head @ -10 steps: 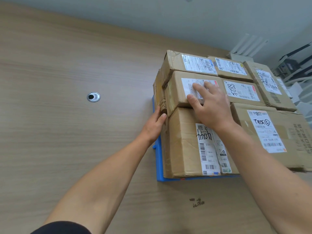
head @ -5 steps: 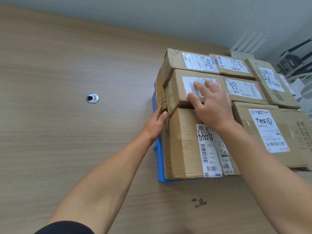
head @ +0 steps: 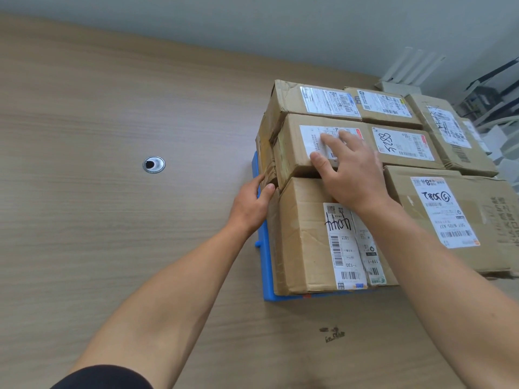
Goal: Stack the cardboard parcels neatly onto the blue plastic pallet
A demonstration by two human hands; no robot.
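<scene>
Head view: the right hand (head: 355, 175) lies flat, fingers spread, on a creased middle parcel (head: 297, 144) with a white label; the left hand (head: 251, 204), open, presses the stack's left side. Around them, worn brown cardboard parcels (head: 306, 242) with shipping labels sit packed together on the blue plastic pallet (head: 265, 265) on the wooden desk (head: 112, 220).
</scene>
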